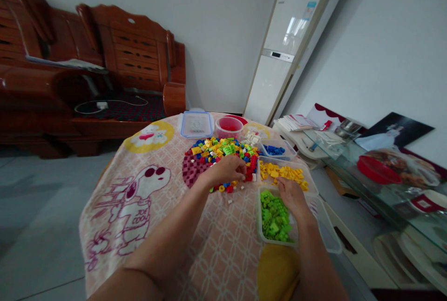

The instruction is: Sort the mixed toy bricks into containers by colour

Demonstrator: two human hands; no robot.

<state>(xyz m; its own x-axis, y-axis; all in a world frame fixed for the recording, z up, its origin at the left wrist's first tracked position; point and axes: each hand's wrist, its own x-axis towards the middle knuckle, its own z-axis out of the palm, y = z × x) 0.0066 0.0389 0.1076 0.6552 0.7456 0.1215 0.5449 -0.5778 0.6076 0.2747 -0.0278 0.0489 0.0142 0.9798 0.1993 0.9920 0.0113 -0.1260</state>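
Note:
A heap of small mixed-colour building bricks (223, 150) lies on a round table covered with a pink cartoon-print cloth (146, 208). My left hand (228, 169) rests at the near edge of the heap, fingers curled together over some bricks; what it pinches is hidden. My right hand (291, 194) lies between the clear tub of yellow bricks (282, 171) and the clear tub of green bricks (274, 217), fingers bent down toward the yellow ones. What those fingers hold, if anything, I cannot see.
Further back stand a tub of blue bricks (274, 150), a round tub of red bricks (228, 126), a blue-rimmed lid (195, 124) and some white bricks (252, 137). A wooden sofa (87, 73) is behind; a glass side table (384, 170) is to the right.

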